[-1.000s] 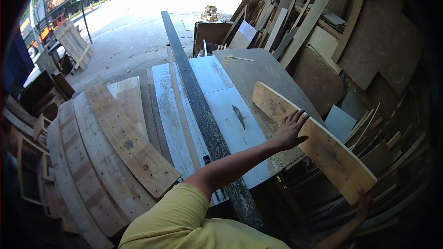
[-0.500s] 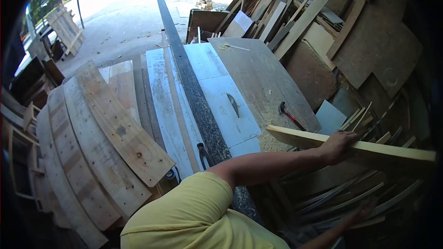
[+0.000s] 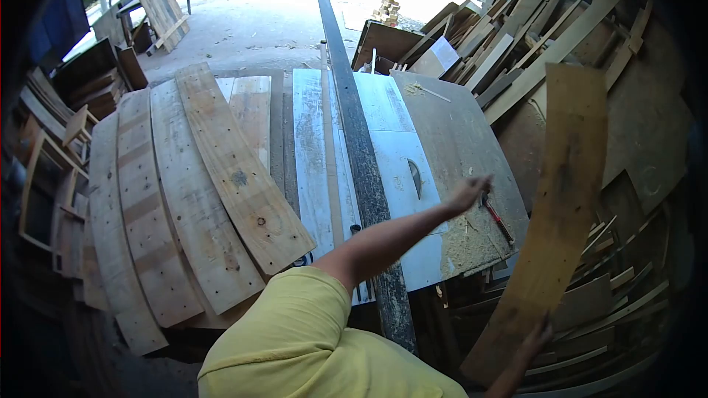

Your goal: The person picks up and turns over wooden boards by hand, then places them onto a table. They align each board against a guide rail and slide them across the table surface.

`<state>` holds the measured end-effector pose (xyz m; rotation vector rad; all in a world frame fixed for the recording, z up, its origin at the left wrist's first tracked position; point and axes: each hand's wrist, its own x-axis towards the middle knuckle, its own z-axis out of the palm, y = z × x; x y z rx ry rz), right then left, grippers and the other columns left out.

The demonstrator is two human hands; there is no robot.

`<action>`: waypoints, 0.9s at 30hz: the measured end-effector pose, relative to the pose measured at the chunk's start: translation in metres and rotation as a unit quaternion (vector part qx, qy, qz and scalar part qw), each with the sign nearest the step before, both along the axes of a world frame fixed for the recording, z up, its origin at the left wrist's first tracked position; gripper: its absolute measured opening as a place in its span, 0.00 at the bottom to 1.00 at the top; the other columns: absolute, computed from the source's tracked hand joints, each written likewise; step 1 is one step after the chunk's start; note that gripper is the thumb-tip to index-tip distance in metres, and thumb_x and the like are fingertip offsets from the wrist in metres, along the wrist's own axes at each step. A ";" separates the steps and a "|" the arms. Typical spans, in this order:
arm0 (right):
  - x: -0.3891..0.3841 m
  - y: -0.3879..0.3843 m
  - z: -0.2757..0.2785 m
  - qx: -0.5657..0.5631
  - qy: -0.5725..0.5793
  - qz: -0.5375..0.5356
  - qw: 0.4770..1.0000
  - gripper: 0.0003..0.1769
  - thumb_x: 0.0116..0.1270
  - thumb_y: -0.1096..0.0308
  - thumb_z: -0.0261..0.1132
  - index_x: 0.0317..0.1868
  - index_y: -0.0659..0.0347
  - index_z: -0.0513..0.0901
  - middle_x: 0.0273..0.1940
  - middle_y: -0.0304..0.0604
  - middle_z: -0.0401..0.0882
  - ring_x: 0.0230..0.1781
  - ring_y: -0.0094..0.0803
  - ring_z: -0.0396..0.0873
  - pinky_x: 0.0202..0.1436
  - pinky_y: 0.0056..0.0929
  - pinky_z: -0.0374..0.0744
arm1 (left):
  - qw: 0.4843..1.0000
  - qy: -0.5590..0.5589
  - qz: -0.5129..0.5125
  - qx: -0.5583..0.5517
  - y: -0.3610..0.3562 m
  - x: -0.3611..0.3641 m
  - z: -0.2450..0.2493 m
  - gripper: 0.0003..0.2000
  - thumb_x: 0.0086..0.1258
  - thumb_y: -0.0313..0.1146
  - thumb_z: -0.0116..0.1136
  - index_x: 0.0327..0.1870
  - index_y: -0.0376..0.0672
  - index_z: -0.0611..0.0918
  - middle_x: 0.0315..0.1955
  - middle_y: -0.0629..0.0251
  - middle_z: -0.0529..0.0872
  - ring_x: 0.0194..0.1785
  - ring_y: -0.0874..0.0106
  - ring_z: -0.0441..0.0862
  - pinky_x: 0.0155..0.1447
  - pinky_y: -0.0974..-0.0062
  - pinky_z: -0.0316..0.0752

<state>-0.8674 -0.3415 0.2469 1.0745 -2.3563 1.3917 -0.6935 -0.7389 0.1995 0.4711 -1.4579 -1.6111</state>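
Head view, nearest first: a yellow sleeve (image 3: 310, 339) fills the bottom edge, and the left arm reaches out from it across the bench. At the lower right the right hand (image 3: 532, 339) lies in deep shadow against the bottom end of a long plank (image 3: 557, 199). Its fingertips touch the wood, but how far the hand closes round the edge cannot be made out.

The plank stands on the right, beside the bench. Its long axis runs almost upright, the foot down among thin offcuts (image 3: 612, 302) and the top tilted a little to the right, with its broad face turned this way. The foot is partly lost in the dark.

The left hand (image 3: 470, 193) is spread open with fingers straight, and it holds nothing. It hangs over the saw table (image 3: 391, 155), just beside a red-handled hammer (image 3: 495, 215) that lies in a heap of sawdust (image 3: 472, 239). The saw blade (image 3: 415, 178) shows in its slot near that hand. A long dark rail (image 3: 358, 140) runs lengthwise up the table.

To the left lies a stack of curved boards (image 3: 184, 199). Farther off, boards (image 3: 516, 29) lean against the right-hand wall. Beyond them a small pile of blocks (image 3: 387, 11) sits in the bright yard, too small to read.
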 end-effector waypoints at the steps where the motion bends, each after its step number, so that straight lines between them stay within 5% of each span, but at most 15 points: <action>1: -0.003 0.010 -0.011 0.013 -0.039 -0.001 0.999 0.28 0.74 0.50 0.59 0.36 0.75 0.79 0.31 0.45 0.79 0.29 0.30 0.70 0.36 0.32 0.74 | 0.962 -0.197 0.188 -0.036 -0.022 0.056 -0.012 0.21 0.73 0.52 0.54 0.41 0.42 0.87 0.42 0.56 0.89 0.45 0.56 0.85 0.51 0.63 0.76; 2: -0.003 0.023 -0.020 0.041 -0.045 -0.018 0.998 0.27 0.74 0.50 0.60 0.35 0.74 0.79 0.30 0.43 0.78 0.28 0.27 0.69 0.33 0.31 0.73 | 0.892 -0.302 0.331 -0.059 -0.059 0.093 -0.061 0.15 0.67 0.47 0.60 0.36 0.44 0.87 0.39 0.56 0.88 0.45 0.57 0.84 0.52 0.63 0.75; 4: 0.008 0.046 -0.032 0.072 -0.051 -0.037 0.995 0.27 0.74 0.50 0.61 0.34 0.72 0.78 0.29 0.41 0.77 0.28 0.24 0.68 0.30 0.30 0.72 | 0.713 -0.503 0.484 -0.064 -0.084 0.176 -0.121 0.15 0.66 0.43 0.58 0.49 0.46 0.81 0.49 0.59 0.82 0.57 0.61 0.75 0.61 0.55 0.65; 5: 0.023 0.050 -0.038 0.030 -0.058 -0.033 0.997 0.28 0.74 0.49 0.60 0.33 0.73 0.79 0.26 0.40 0.77 0.27 0.23 0.67 0.30 0.30 0.72 | 0.642 -0.621 0.446 -0.054 -0.089 0.212 -0.133 0.20 0.67 0.43 0.56 0.57 0.46 0.75 0.57 0.59 0.74 0.63 0.59 0.70 0.62 0.51 0.63; 7: 0.055 0.061 -0.037 -0.011 -0.062 -0.034 0.997 0.30 0.74 0.48 0.60 0.31 0.74 0.80 0.23 0.39 0.76 0.26 0.22 0.67 0.30 0.30 0.72 | 0.621 -0.666 0.413 0.026 -0.103 0.250 -0.171 0.25 0.70 0.40 0.51 0.68 0.43 0.68 0.62 0.57 0.69 0.64 0.60 0.69 0.64 0.54 0.65; 9: 0.080 0.075 -0.024 0.092 -0.153 -0.021 0.984 0.29 0.71 0.46 0.61 0.54 0.65 0.84 0.40 0.54 0.84 0.39 0.35 0.74 0.47 0.34 0.77 | 0.617 -0.668 0.413 0.040 -0.110 0.256 -0.186 0.25 0.72 0.33 0.48 0.70 0.43 0.64 0.61 0.57 0.71 0.62 0.58 0.73 0.62 0.58 0.71; 10: 0.076 0.081 -0.028 0.093 -0.150 -0.024 0.984 0.29 0.71 0.46 0.61 0.54 0.65 0.84 0.40 0.54 0.84 0.39 0.35 0.74 0.47 0.34 0.77 | 0.621 -0.667 0.410 0.040 -0.113 0.253 -0.190 0.25 0.72 0.33 0.48 0.70 0.43 0.64 0.61 0.57 0.71 0.62 0.58 0.73 0.62 0.58 0.71; 13: 0.056 0.109 -0.058 0.202 -0.095 -0.056 0.973 0.29 0.73 0.46 0.59 0.48 0.70 0.84 0.39 0.49 0.85 0.35 0.36 0.70 0.44 0.33 0.76 | 0.685 -0.574 0.427 0.133 -0.120 0.245 -0.178 0.20 0.75 0.31 0.41 0.67 0.40 0.68 0.57 0.53 0.77 0.57 0.56 0.80 0.58 0.59 0.77; 15: 0.040 0.123 -0.077 0.231 -0.102 -0.073 0.965 0.28 0.70 0.48 0.65 0.45 0.72 0.82 0.35 0.50 0.84 0.31 0.37 0.70 0.38 0.35 0.76 | 0.731 -0.528 0.387 0.193 -0.119 0.250 -0.167 0.16 0.75 0.28 0.41 0.59 0.37 0.75 0.50 0.50 0.83 0.52 0.52 0.84 0.57 0.56 0.79; 16: 0.030 0.126 -0.084 0.228 -0.100 -0.072 0.966 0.28 0.70 0.48 0.65 0.45 0.72 0.82 0.35 0.50 0.84 0.31 0.37 0.70 0.38 0.35 0.76 | 0.726 -0.499 0.446 0.159 -0.113 0.246 -0.164 0.13 0.74 0.31 0.42 0.48 0.38 0.80 0.45 0.46 0.85 0.51 0.50 0.84 0.56 0.55 0.78; 20: 0.001 0.142 -0.115 0.166 -0.101 -0.025 0.981 0.28 0.72 0.49 0.62 0.30 0.72 0.78 0.24 0.38 0.74 0.26 0.23 0.65 0.29 0.29 0.70 | 0.797 -0.372 0.475 0.011 -0.095 0.222 -0.150 0.12 0.72 0.38 0.50 0.44 0.38 0.76 0.44 0.39 0.83 0.49 0.42 0.81 0.53 0.52 0.77; 24: -0.031 0.157 -0.140 0.162 -0.101 0.011 0.982 0.30 0.72 0.50 0.63 0.23 0.71 0.75 0.19 0.32 0.68 0.25 0.19 0.62 0.26 0.26 0.67 | 0.842 -0.279 0.456 0.075 -0.028 0.159 -0.133 0.12 0.72 0.39 0.51 0.45 0.38 0.73 0.38 0.39 0.84 0.45 0.39 0.81 0.51 0.46 0.73; 27: 0.004 0.142 -0.103 0.177 -0.134 0.046 0.974 0.31 0.71 0.48 0.63 0.22 0.70 0.74 0.20 0.36 0.70 0.26 0.21 0.63 0.27 0.30 0.68 | 0.851 -0.302 0.422 0.084 0.040 0.117 -0.149 0.14 0.72 0.40 0.51 0.49 0.38 0.71 0.40 0.37 0.83 0.47 0.38 0.80 0.52 0.46 0.72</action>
